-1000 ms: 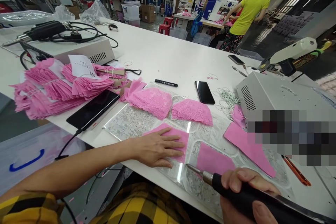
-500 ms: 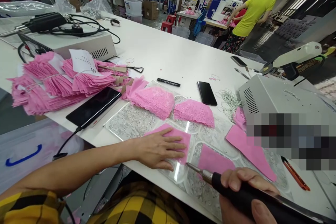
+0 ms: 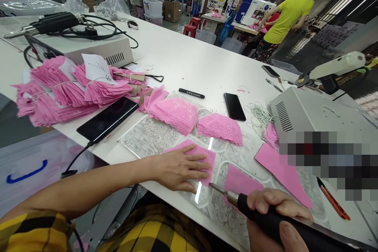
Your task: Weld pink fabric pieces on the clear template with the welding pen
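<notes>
My left hand (image 3: 183, 167) lies flat, fingers spread, on a pink fabric piece (image 3: 210, 161) on a clear plastic template (image 3: 141, 136). My right hand (image 3: 277, 212) is wrapped round a black-handled tool with a slim metal tip (image 3: 265, 216). Its tip points left, close to the lower right corner of that fabric piece; whether it touches cannot be told. Just behind the tip, another pink fabric piece (image 3: 240, 179) lies in a rounded outline of the template. Two stacks of pink lace, a larger stack (image 3: 174, 114) and a smaller stack (image 3: 220, 127), lie beyond my left hand.
Bundled pink fabric (image 3: 65, 86) and a large black phone (image 3: 108, 120) lie at left. A marker (image 3: 191, 93) and smaller phone (image 3: 234, 106) lie beyond the lace. At right are a grey box (image 3: 321, 114), tangled string (image 3: 260, 114) and an orange cutter (image 3: 333, 199). A person (image 3: 285, 19) stands behind.
The whole view has shifted slightly. Both hands, the tool and the fabric keep practically the same places relative to each other.
</notes>
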`<action>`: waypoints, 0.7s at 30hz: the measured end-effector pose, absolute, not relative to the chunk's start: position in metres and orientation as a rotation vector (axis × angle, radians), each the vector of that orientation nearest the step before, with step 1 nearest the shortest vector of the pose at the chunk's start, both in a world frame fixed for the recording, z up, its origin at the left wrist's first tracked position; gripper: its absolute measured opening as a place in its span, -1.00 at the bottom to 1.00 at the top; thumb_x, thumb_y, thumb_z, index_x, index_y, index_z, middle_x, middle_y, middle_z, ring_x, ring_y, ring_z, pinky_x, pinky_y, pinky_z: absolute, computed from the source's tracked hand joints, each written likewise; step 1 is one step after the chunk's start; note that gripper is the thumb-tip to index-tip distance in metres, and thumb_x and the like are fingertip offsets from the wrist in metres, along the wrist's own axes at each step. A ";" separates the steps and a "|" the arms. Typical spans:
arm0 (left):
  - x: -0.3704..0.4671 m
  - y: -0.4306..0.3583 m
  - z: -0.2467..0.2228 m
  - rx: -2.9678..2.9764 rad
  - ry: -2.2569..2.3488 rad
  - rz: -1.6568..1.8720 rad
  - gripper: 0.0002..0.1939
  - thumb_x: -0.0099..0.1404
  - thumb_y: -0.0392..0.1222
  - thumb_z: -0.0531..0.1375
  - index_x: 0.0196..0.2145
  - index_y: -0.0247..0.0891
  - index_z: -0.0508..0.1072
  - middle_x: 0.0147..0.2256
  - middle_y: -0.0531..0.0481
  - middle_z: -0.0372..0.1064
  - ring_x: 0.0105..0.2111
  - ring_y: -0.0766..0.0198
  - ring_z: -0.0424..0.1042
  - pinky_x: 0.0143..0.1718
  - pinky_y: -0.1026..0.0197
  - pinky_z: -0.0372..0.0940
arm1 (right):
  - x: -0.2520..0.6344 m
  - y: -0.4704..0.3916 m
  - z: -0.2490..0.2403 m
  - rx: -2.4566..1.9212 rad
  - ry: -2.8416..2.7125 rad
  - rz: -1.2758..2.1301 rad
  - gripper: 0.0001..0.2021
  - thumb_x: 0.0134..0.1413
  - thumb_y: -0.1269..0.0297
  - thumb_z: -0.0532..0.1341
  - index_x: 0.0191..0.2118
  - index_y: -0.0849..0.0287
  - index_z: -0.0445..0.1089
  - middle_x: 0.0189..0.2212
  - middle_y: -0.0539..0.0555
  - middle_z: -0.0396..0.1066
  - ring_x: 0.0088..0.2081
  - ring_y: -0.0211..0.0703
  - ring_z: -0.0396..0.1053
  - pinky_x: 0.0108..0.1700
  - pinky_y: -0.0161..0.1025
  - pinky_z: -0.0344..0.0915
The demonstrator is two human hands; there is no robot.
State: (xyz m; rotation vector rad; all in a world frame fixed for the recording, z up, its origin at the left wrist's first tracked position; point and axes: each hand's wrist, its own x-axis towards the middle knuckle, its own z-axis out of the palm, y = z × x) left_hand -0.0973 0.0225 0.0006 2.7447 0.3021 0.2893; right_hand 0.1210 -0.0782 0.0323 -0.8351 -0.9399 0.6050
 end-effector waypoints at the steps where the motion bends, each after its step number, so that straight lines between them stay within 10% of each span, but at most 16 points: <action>1: -0.097 0.022 0.001 2.747 0.299 0.297 -0.49 0.40 0.02 0.13 0.21 -0.25 0.29 0.27 -0.10 0.14 0.32 0.06 0.02 0.36 -0.15 -0.37 | 0.121 -0.078 0.033 -0.835 -0.946 0.607 -0.96 -0.08 0.36 0.16 -0.41 0.19 0.31 -0.46 -0.01 0.32 -0.55 -0.32 0.24 -0.55 -0.26 0.29; 21: -0.171 0.031 0.012 2.744 0.594 0.263 -0.50 0.42 0.05 0.07 0.22 -0.21 0.28 0.28 -0.12 0.11 0.34 0.02 -0.05 0.35 -0.14 -0.36 | 0.120 -0.077 0.032 -0.976 -0.819 0.648 -0.91 -0.11 0.29 0.18 -0.39 0.14 0.33 -0.41 0.00 0.27 -0.48 -0.27 0.21 -0.51 -0.21 0.29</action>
